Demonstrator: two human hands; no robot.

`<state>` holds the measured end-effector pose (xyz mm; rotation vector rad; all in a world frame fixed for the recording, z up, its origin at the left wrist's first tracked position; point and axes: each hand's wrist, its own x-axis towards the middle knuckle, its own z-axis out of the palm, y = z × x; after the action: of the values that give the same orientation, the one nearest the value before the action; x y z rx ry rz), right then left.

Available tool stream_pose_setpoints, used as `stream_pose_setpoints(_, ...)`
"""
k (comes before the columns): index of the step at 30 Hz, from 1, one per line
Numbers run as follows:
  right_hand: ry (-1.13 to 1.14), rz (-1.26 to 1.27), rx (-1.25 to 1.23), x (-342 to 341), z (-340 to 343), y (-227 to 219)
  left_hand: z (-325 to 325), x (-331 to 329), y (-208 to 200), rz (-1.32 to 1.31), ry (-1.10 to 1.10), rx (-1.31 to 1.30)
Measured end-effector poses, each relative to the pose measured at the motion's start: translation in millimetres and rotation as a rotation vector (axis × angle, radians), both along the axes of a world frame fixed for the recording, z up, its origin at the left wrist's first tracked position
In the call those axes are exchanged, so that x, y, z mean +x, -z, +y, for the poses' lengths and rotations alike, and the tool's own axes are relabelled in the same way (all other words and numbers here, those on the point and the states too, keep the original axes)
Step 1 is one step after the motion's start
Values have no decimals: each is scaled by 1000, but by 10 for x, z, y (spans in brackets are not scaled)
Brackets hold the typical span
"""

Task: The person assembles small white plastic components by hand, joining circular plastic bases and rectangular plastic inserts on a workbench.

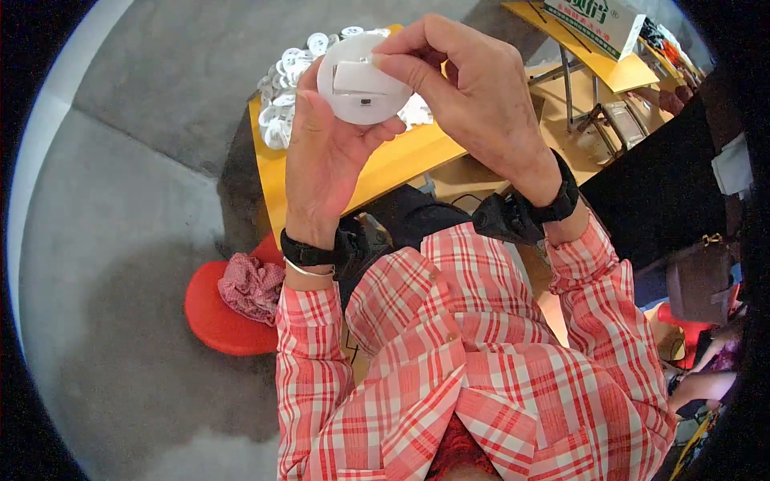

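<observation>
My left hand [325, 148] holds a round white plastic disc-shaped housing [381, 108] from below and the side, its flat face turned up toward me. Set in that face is a raised rectangular white panel [359, 78], with a small dark slot below it. The thumb and forefinger of my right hand [477, 100] are pinched together at the panel's upper right corner. Whatever lies between those fingertips is too small or hidden to make out. Behind the hands, a pile of similar white round pieces [281, 104] covers part of a yellow table [277, 172].
A red stool [216, 325] with a bunched checked cloth [251, 289] stands at the left. Far right, a second yellow table [626, 74] bears a printed carton [597, 24]. Black straps circle both my wrists. Another person's arm [666, 100] shows at the right.
</observation>
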<state>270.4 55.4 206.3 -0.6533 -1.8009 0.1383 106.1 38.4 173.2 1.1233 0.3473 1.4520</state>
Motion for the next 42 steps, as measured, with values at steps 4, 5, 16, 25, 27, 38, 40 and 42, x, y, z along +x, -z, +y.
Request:
stream_pose_setpoints(4,10,-5,42,4,42,12,15,8,10,10,-4,-1)
stream_pose_setpoints(5,10,-4,40,1,49,20,15,3,15,16,-12,1)
stream_pose_setpoints(16,-13,-9,85,-1,100,48,12,12,35,18,-15,7)
stream_pose_setpoints(25,-13,-59,74,-19,29,-33,13,-19,54,43,-2,30)
stream_pose_setpoints(27,-38,-22,372,-16,193,5,14,-12,56,36,-16,31)
stream_pose_setpoints(38,130,-140,555,91,158,169,-64,22,-2,10,-17,21)
stream_pose_setpoints(40,337,-195,593,86,98,221,-68,36,-8,14,-19,25)
stream_pose_setpoints(42,371,-212,593,69,45,243,-68,28,0,39,4,62)
